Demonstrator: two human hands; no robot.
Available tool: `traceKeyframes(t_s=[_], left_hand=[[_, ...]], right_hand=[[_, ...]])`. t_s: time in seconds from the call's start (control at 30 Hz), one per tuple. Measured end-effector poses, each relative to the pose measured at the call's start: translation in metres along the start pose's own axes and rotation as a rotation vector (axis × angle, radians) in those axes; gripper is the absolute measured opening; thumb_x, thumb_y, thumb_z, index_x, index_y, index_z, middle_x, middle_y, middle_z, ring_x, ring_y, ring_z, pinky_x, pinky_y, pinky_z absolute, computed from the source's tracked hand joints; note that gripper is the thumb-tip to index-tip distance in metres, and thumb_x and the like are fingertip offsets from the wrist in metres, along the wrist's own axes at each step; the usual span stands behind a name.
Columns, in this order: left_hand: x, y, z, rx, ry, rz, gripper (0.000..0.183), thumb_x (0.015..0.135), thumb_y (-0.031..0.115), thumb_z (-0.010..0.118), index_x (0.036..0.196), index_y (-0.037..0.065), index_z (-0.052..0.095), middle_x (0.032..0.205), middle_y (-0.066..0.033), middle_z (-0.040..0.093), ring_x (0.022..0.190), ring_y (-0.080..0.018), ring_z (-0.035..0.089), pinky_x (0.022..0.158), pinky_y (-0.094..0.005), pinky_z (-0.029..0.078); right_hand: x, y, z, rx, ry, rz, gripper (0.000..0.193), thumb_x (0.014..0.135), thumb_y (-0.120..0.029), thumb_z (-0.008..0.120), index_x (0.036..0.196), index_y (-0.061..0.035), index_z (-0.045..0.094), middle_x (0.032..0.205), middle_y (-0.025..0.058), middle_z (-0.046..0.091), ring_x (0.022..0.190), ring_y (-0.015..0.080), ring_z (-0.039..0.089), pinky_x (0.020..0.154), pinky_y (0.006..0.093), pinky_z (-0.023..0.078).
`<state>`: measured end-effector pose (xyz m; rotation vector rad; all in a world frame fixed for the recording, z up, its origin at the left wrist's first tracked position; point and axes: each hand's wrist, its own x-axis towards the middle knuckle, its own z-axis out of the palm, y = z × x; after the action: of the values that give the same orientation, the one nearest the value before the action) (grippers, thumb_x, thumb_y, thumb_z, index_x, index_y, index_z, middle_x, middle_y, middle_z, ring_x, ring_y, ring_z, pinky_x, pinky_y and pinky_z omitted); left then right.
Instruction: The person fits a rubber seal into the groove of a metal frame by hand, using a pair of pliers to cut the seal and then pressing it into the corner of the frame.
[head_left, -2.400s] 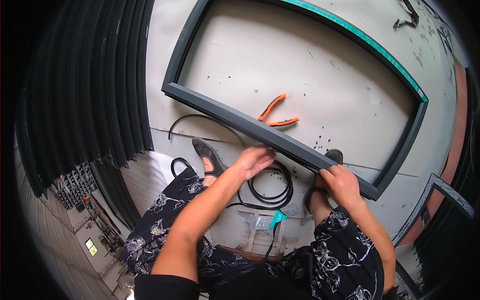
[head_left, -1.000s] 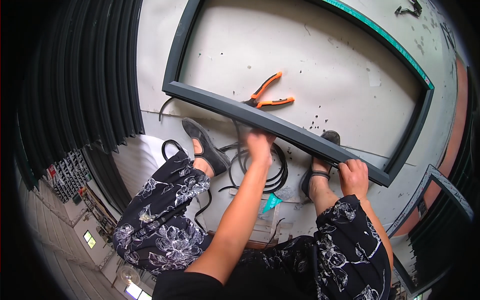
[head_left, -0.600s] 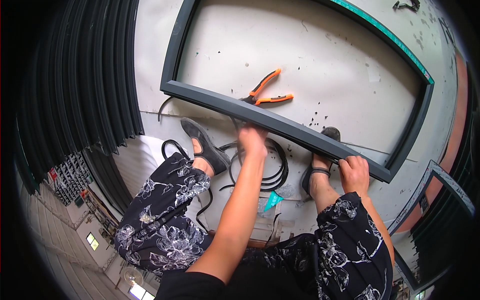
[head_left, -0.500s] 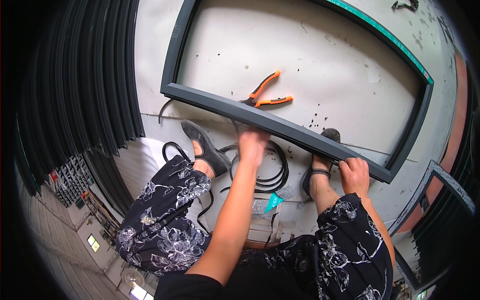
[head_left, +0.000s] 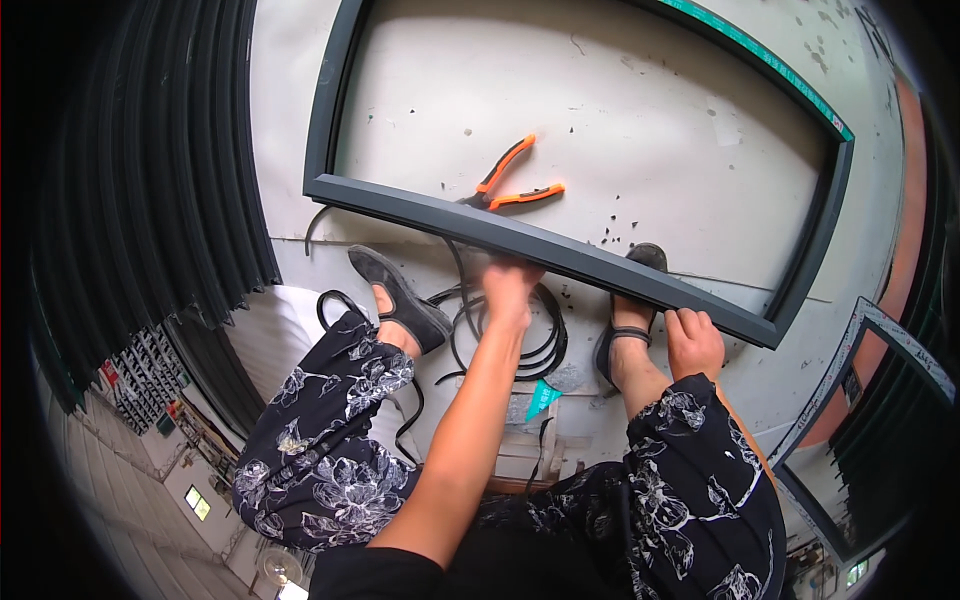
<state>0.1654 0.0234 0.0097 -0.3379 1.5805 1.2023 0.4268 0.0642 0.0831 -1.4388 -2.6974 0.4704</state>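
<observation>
Head view: right hand (head_left: 693, 343) curls its fingers shut over the near rail of the frame (head_left: 560, 244); left hand (head_left: 510, 285) presses under the same rail, grip unclear. Below it lies coiled black cord (head_left: 545, 345). Beyond the rail lie orange pliers (head_left: 510, 185).

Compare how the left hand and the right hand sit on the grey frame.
The left hand meets the near bar of the grey frame about midway along, arm stretched out. The right hand grips that bar close to its right corner, arm drawn in by the knee. Both are bare and touch the same bar.
</observation>
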Motion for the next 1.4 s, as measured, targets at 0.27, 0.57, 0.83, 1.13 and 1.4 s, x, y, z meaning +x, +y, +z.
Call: traceKeyframes(t_s=[0.27,0.57,0.83,1.13,1.4], left_hand=[[-0.009,-0.008,-0.006,-0.192,-0.148,-0.124,0.024,0.085,-0.007,0.039,0.108,-0.001,0.047,0.107,-0.0144,0.054,0.100,-0.0288,0.056,0.092,-0.0425,0.047],[-0.016,-0.008,-0.002,-0.180,-0.122,-0.155,0.022,0.087,-0.004,0.039,0.106,-0.001,0.048,0.106,-0.0132,0.055,0.099,-0.0275,0.056,0.093,-0.0425,0.045],[-0.011,-0.025,0.015,0.042,0.022,-0.023,0.026,0.078,-0.007,0.042,0.101,-0.003,0.054,0.100,-0.0123,0.058,0.086,-0.0233,0.059,0.077,-0.0350,0.051],[-0.014,-0.031,0.011,0.022,-0.120,-0.069,0.025,0.083,-0.006,0.043,0.106,0.000,0.050,0.100,-0.0108,0.058,0.092,-0.0251,0.058,0.087,-0.0401,0.048],[-0.024,-0.034,0.019,-0.142,-0.199,-0.191,0.029,0.080,-0.007,0.047,0.108,-0.001,0.051,0.106,-0.0099,0.055,0.096,-0.0232,0.057,0.085,-0.0356,0.050]], right_hand=[[-0.005,-0.004,0.005,-0.052,0.038,0.063,0.023,0.064,-0.012,0.055,0.086,-0.0100,0.061,0.077,-0.0001,0.053,0.064,0.0161,0.053,0.053,0.0275,0.044],[-0.018,-0.003,0.008,0.247,0.017,0.179,0.019,0.065,-0.005,0.063,0.084,-0.0073,0.063,0.075,0.0044,0.055,0.063,0.0218,0.056,0.055,0.0309,0.046],[-0.080,0.013,0.050,0.984,-0.252,1.081,0.019,0.076,-0.009,0.065,0.093,0.0004,0.064,0.075,0.0069,0.062,0.058,0.0125,0.054,0.055,0.0241,0.044],[-0.058,0.002,0.060,1.718,-0.109,1.587,0.053,0.079,-0.007,0.062,0.126,0.0018,0.040,0.088,0.0066,0.059,0.064,0.0096,0.052,0.048,0.0203,0.039],[-0.057,0.008,0.078,2.179,0.251,1.513,0.027,0.081,0.000,0.057,0.106,-0.0076,0.052,0.090,0.0062,0.059,0.069,0.0135,0.053,0.055,0.0229,0.043]])
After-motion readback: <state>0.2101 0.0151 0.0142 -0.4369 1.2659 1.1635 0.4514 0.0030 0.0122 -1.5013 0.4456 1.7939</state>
